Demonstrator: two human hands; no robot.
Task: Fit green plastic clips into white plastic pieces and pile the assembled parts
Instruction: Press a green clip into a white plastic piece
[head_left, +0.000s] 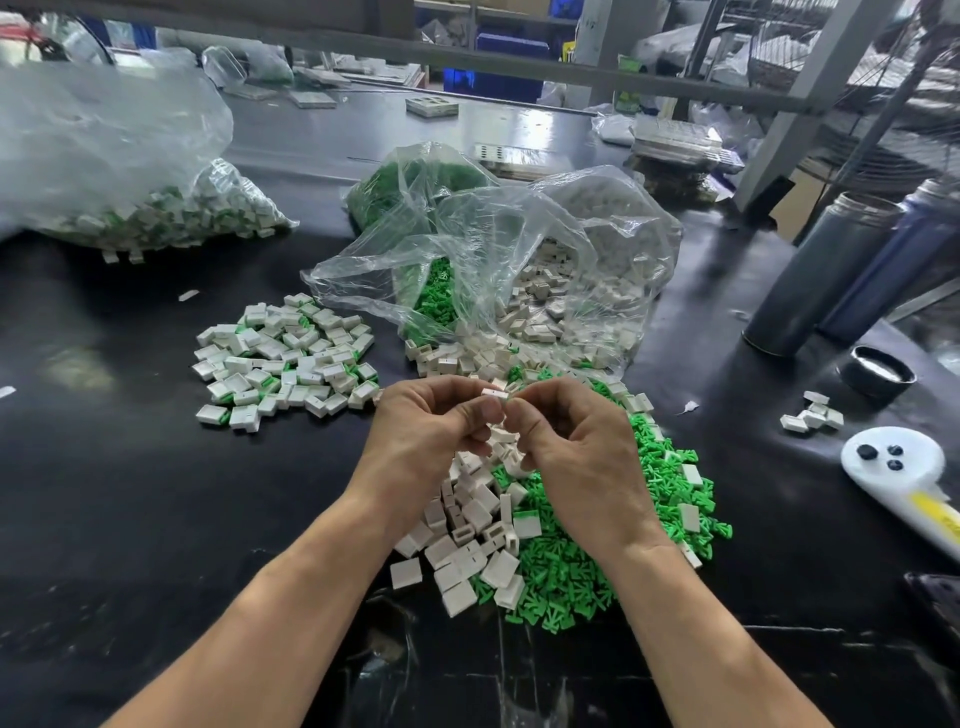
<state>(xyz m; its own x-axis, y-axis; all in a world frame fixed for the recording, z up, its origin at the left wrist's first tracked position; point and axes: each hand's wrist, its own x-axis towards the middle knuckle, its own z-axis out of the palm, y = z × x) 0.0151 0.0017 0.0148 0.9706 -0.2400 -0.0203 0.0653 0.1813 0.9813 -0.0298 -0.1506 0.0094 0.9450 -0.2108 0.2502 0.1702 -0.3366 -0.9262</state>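
My left hand and my right hand meet fingertip to fingertip above the black table, both pinching one small white plastic piece. Whether a green clip sits in it is hidden by the fingers. Below the hands lies a heap of loose white pieces, and to its right a heap of green clips. To the left lies the pile of assembled white-and-green parts.
An open clear bag spills white pieces and green clips behind my hands. Another bag of assembled parts sits far left. Two metal cylinders, a round lid, a few white pieces and a white tool stand at right.
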